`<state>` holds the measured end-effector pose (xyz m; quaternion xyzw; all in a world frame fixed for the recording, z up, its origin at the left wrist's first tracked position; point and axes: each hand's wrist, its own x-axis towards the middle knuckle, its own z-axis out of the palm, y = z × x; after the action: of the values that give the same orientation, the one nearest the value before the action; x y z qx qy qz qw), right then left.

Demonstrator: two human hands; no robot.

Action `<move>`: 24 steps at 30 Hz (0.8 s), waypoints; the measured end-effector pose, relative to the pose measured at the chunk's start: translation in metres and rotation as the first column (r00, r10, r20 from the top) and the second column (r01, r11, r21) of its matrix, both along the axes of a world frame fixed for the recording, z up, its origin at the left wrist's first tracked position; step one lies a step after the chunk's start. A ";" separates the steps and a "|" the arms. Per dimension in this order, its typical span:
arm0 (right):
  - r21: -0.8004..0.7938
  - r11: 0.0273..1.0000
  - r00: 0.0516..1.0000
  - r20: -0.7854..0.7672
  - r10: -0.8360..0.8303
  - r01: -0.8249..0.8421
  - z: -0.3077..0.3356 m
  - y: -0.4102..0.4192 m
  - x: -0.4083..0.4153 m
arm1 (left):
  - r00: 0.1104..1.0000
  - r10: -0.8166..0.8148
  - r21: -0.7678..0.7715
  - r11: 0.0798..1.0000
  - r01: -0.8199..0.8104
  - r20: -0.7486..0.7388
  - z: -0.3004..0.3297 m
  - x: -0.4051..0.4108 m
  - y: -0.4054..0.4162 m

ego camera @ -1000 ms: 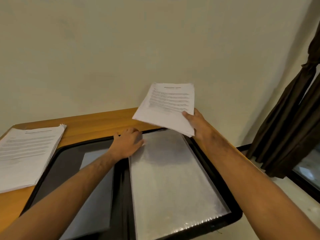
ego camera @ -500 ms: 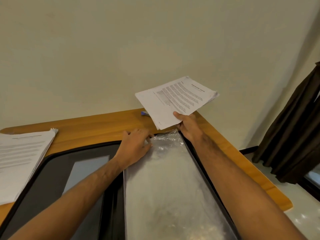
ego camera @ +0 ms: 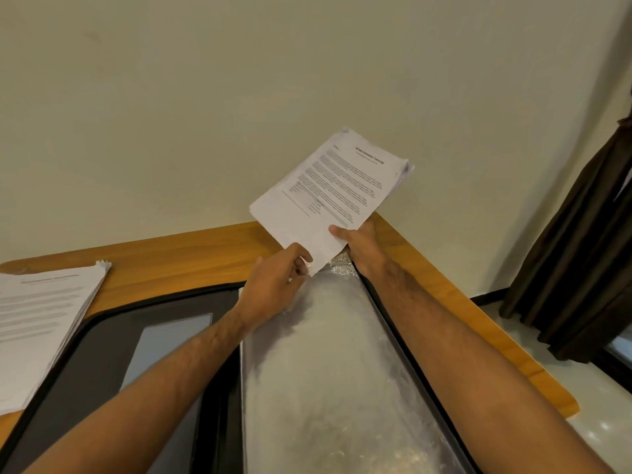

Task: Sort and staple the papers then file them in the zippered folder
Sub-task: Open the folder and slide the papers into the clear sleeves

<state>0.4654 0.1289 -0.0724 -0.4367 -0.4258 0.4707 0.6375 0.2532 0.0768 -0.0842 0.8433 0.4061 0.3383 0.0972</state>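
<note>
Your right hand point(ego camera: 359, 246) grips the bundle of papers point(ego camera: 333, 193) at its near edge, thumb on the printed top sheet, and holds it tilted in the air above the far end of the open zippered folder point(ego camera: 102, 340). Your left hand point(ego camera: 277, 285) pinches the top of the clear plastic sleeve point(ego camera: 328, 371), and its fingers touch the lowest corner of the bundle. The sleeve lies on the right half of the folder, and the folder lies flat on the wooden desk point(ego camera: 171, 258). A second stack of papers point(ego camera: 41, 319) rests at the left on the desk, partly over the folder's edge. A dark curtain point(ego camera: 581, 251) hangs at the right.
</note>
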 end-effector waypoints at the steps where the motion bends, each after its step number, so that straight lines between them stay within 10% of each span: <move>1: 0.008 0.999 0.999 0.009 0.043 -0.043 0.000 0.000 0.000 | 1.000 0.008 -0.010 1.000 -0.008 0.003 0.000 0.000 0.001; 16: -0.184 0.958 0.915 0.302 0.268 -0.220 0.011 0.004 0.014 | 0.989 0.143 -0.019 0.989 -0.144 -0.049 0.003 -0.025 0.010; 24: -0.192 0.950 0.942 0.182 0.282 -0.247 0.009 0.009 0.009 | 0.798 0.422 -0.452 0.866 -0.214 0.429 -0.004 -0.057 0.021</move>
<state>0.4740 0.1379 -0.0639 -0.4738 -0.5040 0.5380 0.4817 0.1957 0.0982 -0.0882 0.6038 0.5612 0.4771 0.3047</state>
